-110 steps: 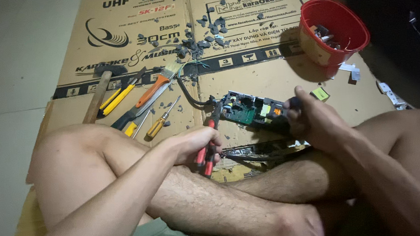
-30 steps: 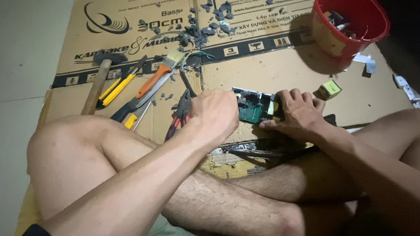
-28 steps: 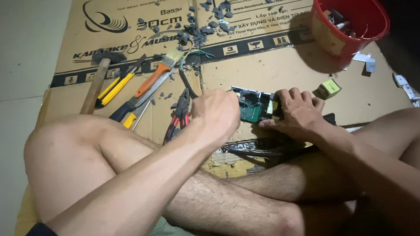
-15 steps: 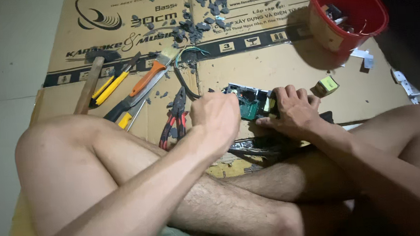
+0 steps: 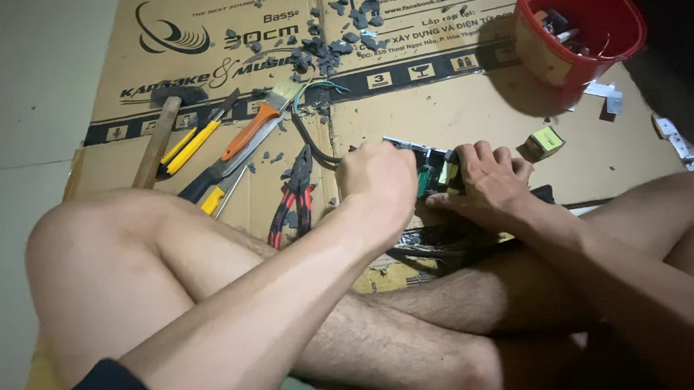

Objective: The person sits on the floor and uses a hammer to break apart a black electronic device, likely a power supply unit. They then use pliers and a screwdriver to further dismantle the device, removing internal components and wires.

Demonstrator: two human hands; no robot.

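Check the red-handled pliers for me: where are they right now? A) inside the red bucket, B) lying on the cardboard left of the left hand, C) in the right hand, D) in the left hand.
B: the red-handled pliers lie free on the cardboard, just left of the left hand, which rests with the right hand on the green circuit board.

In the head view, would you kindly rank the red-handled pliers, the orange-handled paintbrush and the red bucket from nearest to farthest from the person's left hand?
Measured from the left hand:
1. Red-handled pliers, lying on the cardboard just to its left.
2. Orange-handled paintbrush, farther up and left, among the other tools.
3. Red bucket, far off at the upper right, beyond the right hand.
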